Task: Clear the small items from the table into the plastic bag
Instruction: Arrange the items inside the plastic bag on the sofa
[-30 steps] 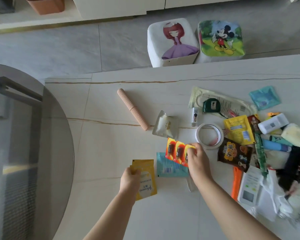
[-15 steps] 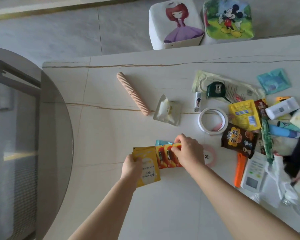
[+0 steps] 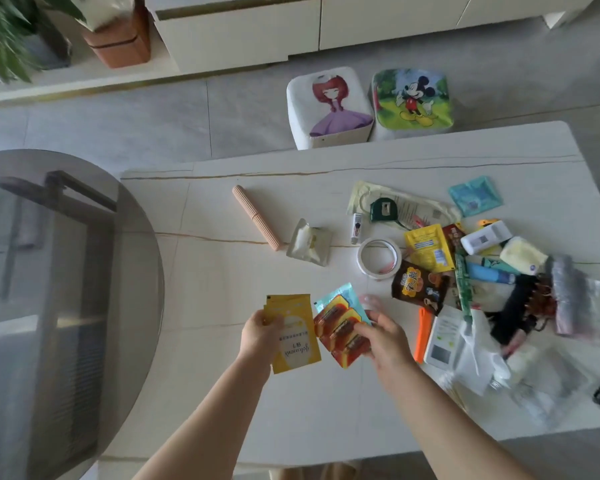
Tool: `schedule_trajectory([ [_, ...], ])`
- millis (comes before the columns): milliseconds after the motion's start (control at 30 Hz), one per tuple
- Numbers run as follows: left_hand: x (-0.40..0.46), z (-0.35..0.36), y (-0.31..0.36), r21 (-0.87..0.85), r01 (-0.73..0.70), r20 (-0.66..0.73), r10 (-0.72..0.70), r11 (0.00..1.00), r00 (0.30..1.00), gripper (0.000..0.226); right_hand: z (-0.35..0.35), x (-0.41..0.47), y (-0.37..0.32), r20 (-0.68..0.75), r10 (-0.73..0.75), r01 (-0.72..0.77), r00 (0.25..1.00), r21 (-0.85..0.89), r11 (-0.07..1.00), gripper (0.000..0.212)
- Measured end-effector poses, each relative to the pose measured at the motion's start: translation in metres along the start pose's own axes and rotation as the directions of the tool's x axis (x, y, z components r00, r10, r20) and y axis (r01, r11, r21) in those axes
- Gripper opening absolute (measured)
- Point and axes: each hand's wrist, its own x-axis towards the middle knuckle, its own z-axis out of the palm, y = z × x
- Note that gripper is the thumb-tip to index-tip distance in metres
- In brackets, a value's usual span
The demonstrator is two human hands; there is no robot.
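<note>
1. Since a moment before, the right hand had lifted the orange battery card and the blue packet under it off the table and brought them beside the yellow packets; I judged the gathering of flat items nearly done, with bagging yet to come.
2. The left hand held the yellow packets, its fingers curled round their left edge; the right hand's fingers pinched the card's right edge.
3. Counted: one battery card with three cells; one blue packet beneath; yellow packets fanned, at least two, exact count unclear; one roll of tape; one ribbed pink tube.
4. The plastic bag lay crumpled at the table's right edge, near the front, well apart from both hands.
</note>
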Motion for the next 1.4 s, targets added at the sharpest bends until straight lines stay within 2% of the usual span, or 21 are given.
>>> schedule_trajectory([
  [167, -0.075, 0.010, 0.032, -0.001, -0.065, 0.047, 0.065, 0.998, 0.997, 0.008, -0.052, -0.072, -0.031, 0.026, 0.009, -0.015, 1.000, 0.254, 0.967, 0.031],
  [300, -0.131, 0.022, 0.046, -0.034, -0.072, 0.143, 0.076, 0.997, 0.987, 0.015, -0.087, -0.124, -0.046, -0.041, -0.025, 0.038, 0.999, 0.370, 0.928, 0.030],
  [433, -0.176, 0.030, 0.059, -0.036, -0.086, 0.255, 0.093, 0.996, 0.963, 0.023, -0.116, -0.170, -0.054, -0.125, -0.034, 0.094, 0.992, 0.514, 0.852, 0.030],
  [600, -0.222, 0.037, 0.083, 0.013, -0.158, 0.418, 0.139, 0.987, 0.898, 0.026, -0.146, -0.224, -0.053, -0.193, -0.045, 0.165, 0.980, 0.666, 0.727, 0.045],
  [667, -0.238, 0.038, 0.092, 0.023, -0.183, 0.480, 0.150, 0.983, 0.864, 0.027, -0.156, -0.246, -0.049, -0.250, -0.041, 0.210, 0.967, 0.702, 0.681, 0.048],
  [833, -0.284, 0.048, 0.110, 0.017, -0.229, 0.628, 0.168, 0.973, 0.760, 0.023, -0.179, -0.301, -0.036, -0.384, -0.037, 0.336, 0.923, 0.752, 0.568, 0.039],
  [1033, -0.335, 0.075, 0.105, 0.122, -0.356, 0.765, 0.141, 0.926, 0.628, 0.027, -0.209, -0.353, -0.011, -0.488, -0.043, 0.451, 0.872, 0.766, 0.459, 0.026],
  [1200, -0.384, 0.110, 0.084, 0.212, -0.444, 0.846, 0.064, 0.871, 0.530, 0.019, -0.244, -0.384, 0.025, -0.556, 0.034, 0.506, 0.831, 0.778, 0.372, 0.034],
  [1400, -0.457, 0.174, 0.042, 0.212, -0.548, 0.938, -0.012, 0.809, 0.346, 0.016, -0.310, -0.415, 0.083, -0.618, 0.146, 0.563, 0.772, 0.773, 0.292, 0.042],
])
